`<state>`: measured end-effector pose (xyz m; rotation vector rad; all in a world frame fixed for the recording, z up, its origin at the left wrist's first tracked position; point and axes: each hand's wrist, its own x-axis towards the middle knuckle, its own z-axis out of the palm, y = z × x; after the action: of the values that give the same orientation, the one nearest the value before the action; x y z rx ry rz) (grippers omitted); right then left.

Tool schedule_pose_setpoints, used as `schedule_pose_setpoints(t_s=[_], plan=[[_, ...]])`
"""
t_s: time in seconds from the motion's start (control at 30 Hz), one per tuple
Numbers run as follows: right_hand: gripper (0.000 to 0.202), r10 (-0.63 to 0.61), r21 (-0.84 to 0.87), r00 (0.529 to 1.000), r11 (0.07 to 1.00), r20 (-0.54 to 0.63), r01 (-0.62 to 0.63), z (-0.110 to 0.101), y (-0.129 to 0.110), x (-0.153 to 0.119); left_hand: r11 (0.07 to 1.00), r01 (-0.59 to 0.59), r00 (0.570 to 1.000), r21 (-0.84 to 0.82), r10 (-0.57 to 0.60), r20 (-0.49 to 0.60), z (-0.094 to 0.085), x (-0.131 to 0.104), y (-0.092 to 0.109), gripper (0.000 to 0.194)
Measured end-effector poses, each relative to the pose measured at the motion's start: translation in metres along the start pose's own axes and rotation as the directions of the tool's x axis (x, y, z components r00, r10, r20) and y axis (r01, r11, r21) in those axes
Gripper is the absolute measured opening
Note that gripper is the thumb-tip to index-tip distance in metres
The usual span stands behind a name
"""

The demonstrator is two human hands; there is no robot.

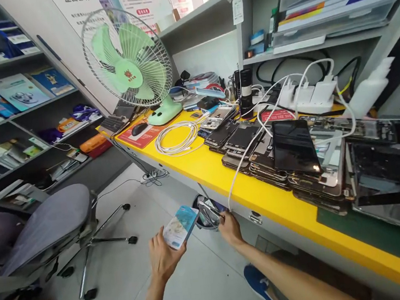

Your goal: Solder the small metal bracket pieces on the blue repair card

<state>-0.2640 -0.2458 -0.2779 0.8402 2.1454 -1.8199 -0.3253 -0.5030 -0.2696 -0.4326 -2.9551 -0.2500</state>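
Note:
My left hand point(164, 256) is closed round a flat blue-and-white printed package point(180, 226), held tilted above the floor. Its printed face points up toward me; the exact kind of package cannot be told. My right hand point(230, 228) is closed on a slim dark item point(213, 210), seen nearly edge-on in front of the bin. A white cable point(238, 169) runs down over the table edge and ends at the right hand; whether the fingers grip it too is unclear. Below and behind both hands stands a waste bin point(197, 202) with mixed scraps inside.
A yellow tabletop point(187, 168) carries stacks of phone screens point(267, 166), a coiled white cable point(176, 138), a mouse point(139, 128) and a green fan point(128, 73). White chargers point(312, 95) crowd the back. An office chair point(49, 231) stands left; my shoe point(261, 288) is below.

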Motion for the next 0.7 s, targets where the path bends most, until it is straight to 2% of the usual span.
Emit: schedule_pose_setpoints(t_s=[0.07,0.2,0.27,0.4,0.5,0.6,0.7], plan=[[0.032,-0.012,0.01,1.0,1.0,-0.026,0.013,0.01,0.003,0.003,1.0,0.017,1.0,-0.003,-0.017,-0.024,0.014,0.004,-0.004,0.042],[0.035,-0.014,0.011,0.996,1.0,0.093,0.013,0.023,0.011,0.005,1.0,0.005,0.998,-0.015,-0.006,-0.057,0.033,0.005,-0.011,0.046],[0.035,-0.003,0.008,0.996,1.0,0.087,0.003,0.022,0.011,0.01,0.999,-0.024,0.998,-0.024,0.022,-0.062,0.038,0.003,-0.014,0.046],[0.034,-0.001,0.037,1.0,0.999,0.0,0.001,0.018,0.008,0.02,0.997,-0.07,0.995,-0.029,0.068,-0.07,0.041,-0.001,-0.018,0.047],[0.035,-0.007,0.069,0.999,0.998,0.032,0.005,0.017,0.008,0.018,0.997,-0.08,0.994,-0.024,0.078,-0.079,0.045,0.0,-0.019,0.049],[0.035,-0.007,0.107,1.0,0.994,0.007,0.006,0.015,0.009,0.013,0.996,-0.08,0.993,-0.024,0.078,-0.088,0.052,0.001,-0.021,0.049],[0.035,-0.067,0.186,0.998,0.981,0.013,0.063,0.014,0.005,0.01,0.996,-0.086,0.992,-0.031,0.083,-0.09,0.058,0.001,-0.023,0.049]])
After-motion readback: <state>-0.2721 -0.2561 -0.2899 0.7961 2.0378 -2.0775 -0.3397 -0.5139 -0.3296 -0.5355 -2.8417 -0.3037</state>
